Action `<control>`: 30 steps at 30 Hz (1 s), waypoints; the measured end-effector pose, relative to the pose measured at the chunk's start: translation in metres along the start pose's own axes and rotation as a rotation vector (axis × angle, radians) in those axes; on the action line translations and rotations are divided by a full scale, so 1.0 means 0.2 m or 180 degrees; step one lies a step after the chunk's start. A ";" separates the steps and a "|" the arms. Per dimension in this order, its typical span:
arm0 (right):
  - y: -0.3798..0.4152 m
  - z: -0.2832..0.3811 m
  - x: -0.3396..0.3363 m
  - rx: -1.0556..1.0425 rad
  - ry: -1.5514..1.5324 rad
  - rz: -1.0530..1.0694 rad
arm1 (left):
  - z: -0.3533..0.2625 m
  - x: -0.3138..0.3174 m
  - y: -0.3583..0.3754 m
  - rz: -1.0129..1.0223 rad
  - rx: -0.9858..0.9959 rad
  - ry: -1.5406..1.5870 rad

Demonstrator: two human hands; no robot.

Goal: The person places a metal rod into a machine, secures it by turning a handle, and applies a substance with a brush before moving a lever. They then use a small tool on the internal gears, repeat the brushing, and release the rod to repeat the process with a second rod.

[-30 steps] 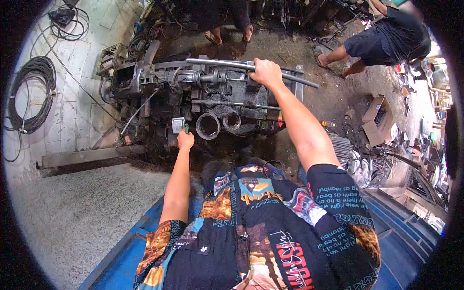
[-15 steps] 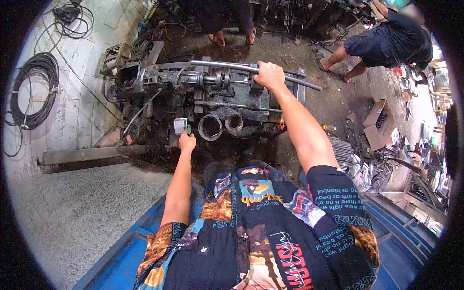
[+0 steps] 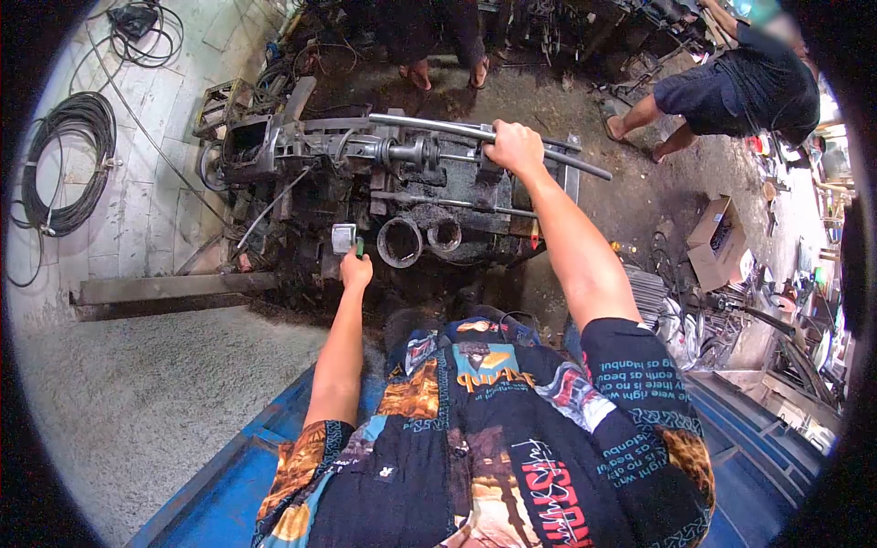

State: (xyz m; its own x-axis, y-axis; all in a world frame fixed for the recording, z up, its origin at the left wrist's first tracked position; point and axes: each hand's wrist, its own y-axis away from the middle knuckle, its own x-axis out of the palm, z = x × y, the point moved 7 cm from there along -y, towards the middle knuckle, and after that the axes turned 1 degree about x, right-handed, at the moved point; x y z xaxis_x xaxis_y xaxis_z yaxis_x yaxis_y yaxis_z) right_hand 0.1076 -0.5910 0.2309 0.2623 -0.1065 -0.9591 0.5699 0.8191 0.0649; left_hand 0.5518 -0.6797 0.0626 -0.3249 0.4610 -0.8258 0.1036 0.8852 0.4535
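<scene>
A dark, greasy machine (image 3: 301, 151) with shafts and round collars lies in front of me. My right hand (image 3: 516, 146) is closed around a long metal bar (image 3: 580, 164) that slants across the far right side of the machine. Nearer to me, my left hand (image 3: 356, 270) is closed on a small green handle (image 3: 360, 247), most of it hidden by the fingers. Just beyond that hand is a light grey box-like part (image 3: 343, 238). To its right, two open round metal cylinders (image 3: 400, 242) sit side by side on the machine's near side, amid dark metal chips.
A coil of black cable (image 3: 68, 164) lies on the pale floor at left. A long beam (image 3: 174, 289) reaches toward the machine. An open cardboard box (image 3: 715, 245) stands at right among scattered parts. One person (image 3: 731, 96) is at upper right; another's feet (image 3: 418, 75) show beyond the machine.
The view has shifted slightly. Both hands keep their grips in nearly the same places, the right one appearing a little farther right and lower.
</scene>
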 end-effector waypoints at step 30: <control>0.01 -0.05 0.00 0.0055 0.0018 0.0015 | -0.02 -0.02 0.04 -0.0138 0.0256 0.0092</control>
State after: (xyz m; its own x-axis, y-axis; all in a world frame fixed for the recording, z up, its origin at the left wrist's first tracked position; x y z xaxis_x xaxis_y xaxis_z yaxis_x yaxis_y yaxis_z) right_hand 0.1007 -0.5831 0.2287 0.2607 -0.0994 -0.9603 0.5820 0.8098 0.0741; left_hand 0.5504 -0.6735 0.0704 -0.3576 0.4213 -0.8335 0.1636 0.9069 0.3882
